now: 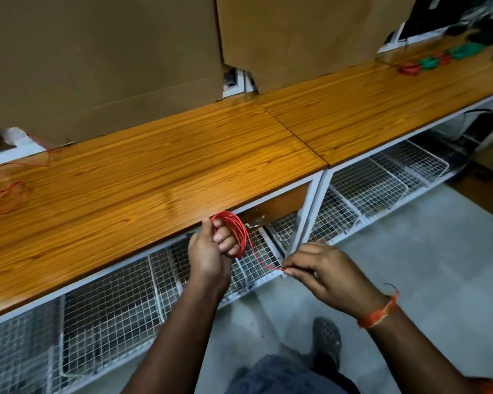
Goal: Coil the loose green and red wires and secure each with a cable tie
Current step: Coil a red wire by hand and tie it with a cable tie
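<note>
Orange-toned wood-grain laminate forms the workbench top (154, 172), the landmark for every position given below. At its far left end a loose red wire (5, 193) is lying in an untidy tangle, not yet coiled. Brown cardboard sheets (97, 61) are leaning along the rear of the bench. Just off the front edge, near the middle, the left hand (211, 248) is gripping a red wire coil (234, 233), with its fingers curled through the loops and the thumb bearing on them. From the coil a short free tail (258, 258) is running down and rightward to the right hand (322, 273), which is pinching the wire end between thumb and fingertips below the level of the bench top. Wire-mesh baskets (367, 189) are sitting on the frame beneath the bench. At the far right end, finished red and green bundles (427, 62) are lying in a row.

Judged from the short tail, the winding of this wire is nearly complete. To finish well, the right hand should be keeping light tension while laying the tail flat beside the earlier turns, and the left hand should be holding the loops together so none spring free before a cable tie is applied. No cable tie is discernible near either hand.
</note>
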Demonstrator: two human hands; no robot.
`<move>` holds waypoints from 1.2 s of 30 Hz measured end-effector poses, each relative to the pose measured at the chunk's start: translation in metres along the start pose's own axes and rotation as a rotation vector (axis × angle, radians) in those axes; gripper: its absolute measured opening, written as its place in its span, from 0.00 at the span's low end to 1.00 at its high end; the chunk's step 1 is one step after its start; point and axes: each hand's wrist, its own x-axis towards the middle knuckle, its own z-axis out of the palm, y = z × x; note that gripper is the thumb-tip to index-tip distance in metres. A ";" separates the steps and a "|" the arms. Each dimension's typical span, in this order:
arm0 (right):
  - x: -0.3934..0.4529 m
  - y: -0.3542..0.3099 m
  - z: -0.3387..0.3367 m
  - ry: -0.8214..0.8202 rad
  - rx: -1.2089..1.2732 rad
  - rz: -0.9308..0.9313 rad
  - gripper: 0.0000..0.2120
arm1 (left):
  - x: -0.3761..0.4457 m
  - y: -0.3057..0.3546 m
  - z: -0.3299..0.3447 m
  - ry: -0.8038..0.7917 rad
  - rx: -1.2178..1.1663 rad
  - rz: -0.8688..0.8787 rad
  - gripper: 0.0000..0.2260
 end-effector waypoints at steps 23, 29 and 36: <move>-0.041 0.257 -0.203 0.509 0.485 0.157 0.03 | 0.061 -0.215 0.283 -0.612 0.759 0.030 0.17; -0.040 0.307 -0.222 0.585 0.480 0.255 0.04 | 0.091 -0.241 0.331 -0.742 0.668 -0.085 0.14; -0.018 0.389 -0.244 0.606 0.292 0.393 0.11 | 0.158 -0.280 0.393 -0.724 0.330 -0.232 0.13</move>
